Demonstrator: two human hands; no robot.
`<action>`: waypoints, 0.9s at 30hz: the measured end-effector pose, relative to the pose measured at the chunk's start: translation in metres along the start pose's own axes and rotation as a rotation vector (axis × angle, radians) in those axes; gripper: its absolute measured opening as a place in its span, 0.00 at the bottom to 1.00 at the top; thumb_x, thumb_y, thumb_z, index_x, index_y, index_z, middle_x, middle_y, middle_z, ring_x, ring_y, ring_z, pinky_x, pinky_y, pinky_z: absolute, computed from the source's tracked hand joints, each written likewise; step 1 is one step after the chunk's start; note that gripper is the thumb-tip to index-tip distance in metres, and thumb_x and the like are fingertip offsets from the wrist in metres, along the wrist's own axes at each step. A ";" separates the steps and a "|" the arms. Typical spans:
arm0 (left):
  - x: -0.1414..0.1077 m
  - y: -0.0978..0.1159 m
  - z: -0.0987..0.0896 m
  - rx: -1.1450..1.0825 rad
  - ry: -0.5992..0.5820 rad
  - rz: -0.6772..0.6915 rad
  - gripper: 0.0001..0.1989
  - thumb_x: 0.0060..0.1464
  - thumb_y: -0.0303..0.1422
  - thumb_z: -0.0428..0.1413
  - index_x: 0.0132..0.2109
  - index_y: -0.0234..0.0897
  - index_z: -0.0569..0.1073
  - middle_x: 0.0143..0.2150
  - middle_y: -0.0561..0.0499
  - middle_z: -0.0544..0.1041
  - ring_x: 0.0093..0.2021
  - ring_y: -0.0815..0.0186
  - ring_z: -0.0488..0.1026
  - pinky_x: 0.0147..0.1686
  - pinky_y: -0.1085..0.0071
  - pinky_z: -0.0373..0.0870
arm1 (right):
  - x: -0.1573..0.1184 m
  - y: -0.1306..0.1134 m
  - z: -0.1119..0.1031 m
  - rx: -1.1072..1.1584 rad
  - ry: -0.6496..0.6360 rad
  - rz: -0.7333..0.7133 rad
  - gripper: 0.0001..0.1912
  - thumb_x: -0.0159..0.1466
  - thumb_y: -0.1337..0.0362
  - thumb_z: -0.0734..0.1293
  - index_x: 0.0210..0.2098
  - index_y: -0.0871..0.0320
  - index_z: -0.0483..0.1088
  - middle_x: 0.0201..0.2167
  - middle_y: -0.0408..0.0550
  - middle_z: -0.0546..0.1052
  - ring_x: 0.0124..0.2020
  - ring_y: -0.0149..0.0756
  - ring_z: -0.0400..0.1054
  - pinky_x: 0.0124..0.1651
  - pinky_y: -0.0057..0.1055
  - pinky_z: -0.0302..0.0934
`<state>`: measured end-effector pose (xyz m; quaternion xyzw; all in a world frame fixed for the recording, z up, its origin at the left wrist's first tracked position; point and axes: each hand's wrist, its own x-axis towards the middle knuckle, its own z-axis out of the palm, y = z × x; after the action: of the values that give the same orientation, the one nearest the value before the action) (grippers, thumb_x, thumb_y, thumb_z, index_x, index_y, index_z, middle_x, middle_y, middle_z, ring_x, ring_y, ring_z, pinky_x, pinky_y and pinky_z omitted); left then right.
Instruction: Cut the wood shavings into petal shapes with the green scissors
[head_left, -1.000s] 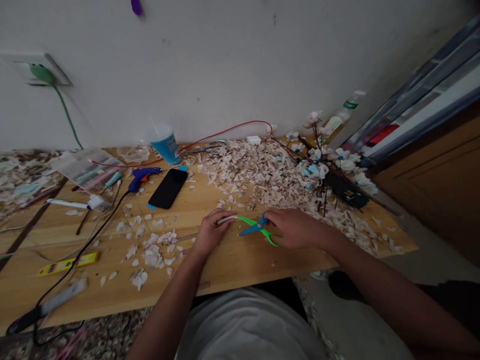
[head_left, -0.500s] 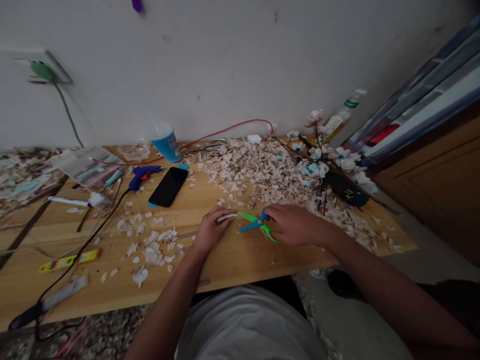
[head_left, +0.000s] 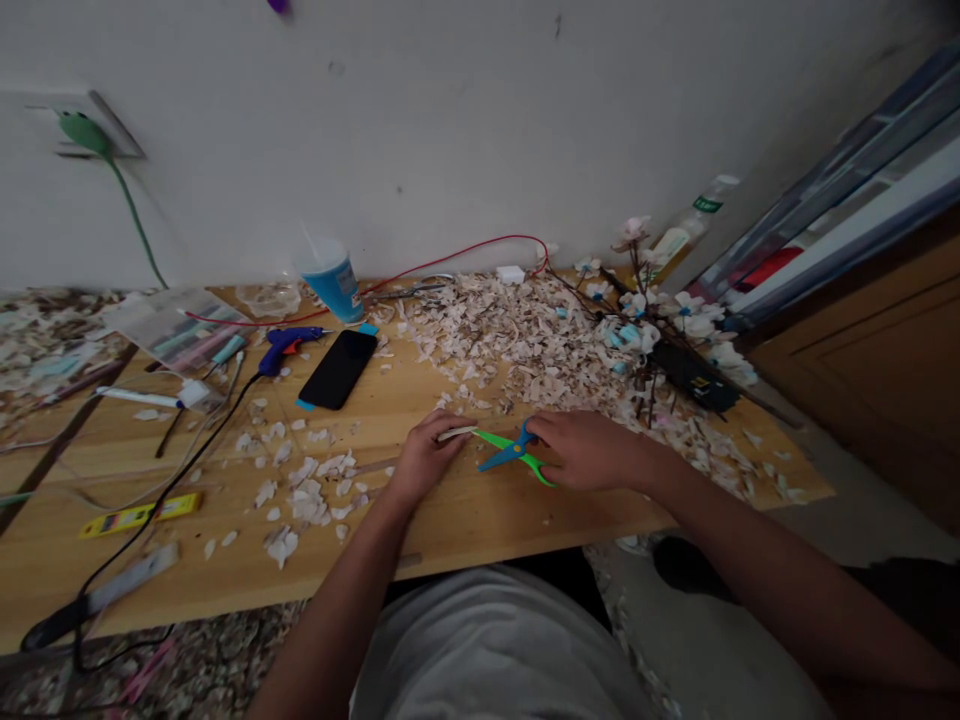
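Note:
My right hand [head_left: 581, 450] grips a pair of scissors [head_left: 517, 450] with blue and green parts. The blades stand apart and point left. Between the thumb and fingers of my left hand [head_left: 427, 455] is a thin pale strip [head_left: 456, 432]. Its right end meets the tip of the green blade; whether they touch I cannot tell. Both hands are just above the front of the wooden table [head_left: 465, 525]. Behind them spreads a heap of pale petal-like scraps [head_left: 525, 345], and smaller scraps [head_left: 307, 500] lie left of my left hand.
A black phone [head_left: 337, 370], a blue glue gun [head_left: 285, 345] and a blue cup [head_left: 334, 285] stand or lie at the back left. Artificial blossom branches [head_left: 637, 320] and a bottle [head_left: 686, 230] are at the right. A yellow box [head_left: 141, 514] lies near a black cable [head_left: 195, 455].
The hands, the strip and the scissors have hardly moved. The view has shifted very slightly, and the scissor blades remain apart.

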<state>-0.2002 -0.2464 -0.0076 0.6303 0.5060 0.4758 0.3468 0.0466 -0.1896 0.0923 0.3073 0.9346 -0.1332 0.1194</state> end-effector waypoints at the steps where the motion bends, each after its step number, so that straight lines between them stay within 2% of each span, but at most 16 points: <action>1: 0.000 0.000 0.000 0.004 -0.006 0.004 0.10 0.58 0.36 0.58 0.45 0.39 0.80 0.41 0.46 0.77 0.42 0.64 0.74 0.42 0.68 0.72 | 0.000 0.001 0.000 0.001 -0.003 -0.004 0.13 0.59 0.58 0.65 0.42 0.57 0.67 0.42 0.52 0.74 0.40 0.43 0.70 0.40 0.34 0.57; 7: -0.002 -0.001 -0.001 0.030 -0.071 -0.011 0.11 0.59 0.35 0.57 0.47 0.41 0.80 0.41 0.46 0.80 0.41 0.63 0.75 0.43 0.68 0.71 | 0.000 0.004 0.001 -0.026 -0.001 -0.037 0.13 0.60 0.57 0.64 0.42 0.57 0.67 0.42 0.52 0.74 0.40 0.43 0.69 0.40 0.34 0.57; 12: -0.005 0.000 0.001 -0.055 -0.135 -0.188 0.15 0.57 0.38 0.58 0.50 0.39 0.78 0.30 0.51 0.79 0.26 0.67 0.73 0.29 0.73 0.69 | 0.001 0.006 -0.001 -0.111 0.012 -0.057 0.13 0.60 0.59 0.65 0.42 0.58 0.67 0.41 0.53 0.74 0.39 0.43 0.69 0.41 0.35 0.57; 14: -0.006 0.002 0.002 -0.094 -0.143 -0.207 0.15 0.55 0.39 0.60 0.48 0.38 0.79 0.27 0.52 0.79 0.25 0.68 0.72 0.27 0.73 0.69 | 0.002 0.007 -0.002 -0.120 0.024 -0.074 0.14 0.60 0.59 0.65 0.43 0.58 0.67 0.41 0.53 0.74 0.40 0.44 0.69 0.41 0.36 0.57; 20: -0.004 0.004 0.002 -0.139 -0.140 -0.199 0.15 0.52 0.40 0.62 0.44 0.38 0.77 0.37 0.48 0.81 0.30 0.66 0.76 0.32 0.71 0.72 | 0.002 0.009 -0.003 -0.130 0.009 -0.091 0.15 0.59 0.58 0.65 0.43 0.58 0.67 0.42 0.53 0.74 0.40 0.45 0.70 0.40 0.36 0.57; 24: -0.003 0.000 0.002 -0.136 -0.136 -0.243 0.15 0.53 0.41 0.61 0.45 0.38 0.76 0.34 0.49 0.81 0.31 0.65 0.76 0.35 0.69 0.73 | 0.001 0.011 0.000 -0.159 0.043 -0.077 0.16 0.59 0.59 0.66 0.45 0.59 0.67 0.43 0.54 0.73 0.42 0.46 0.69 0.43 0.38 0.58; 27: -0.002 -0.001 0.003 -0.229 -0.130 -0.272 0.15 0.54 0.41 0.61 0.46 0.37 0.76 0.32 0.49 0.81 0.31 0.64 0.77 0.35 0.68 0.73 | 0.000 0.014 0.002 -0.182 0.057 -0.060 0.15 0.60 0.60 0.65 0.44 0.59 0.67 0.43 0.55 0.73 0.42 0.46 0.69 0.44 0.38 0.57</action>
<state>-0.1983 -0.2481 -0.0102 0.5418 0.5056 0.4373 0.5095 0.0551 -0.1796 0.0879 0.2706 0.9547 -0.0422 0.1160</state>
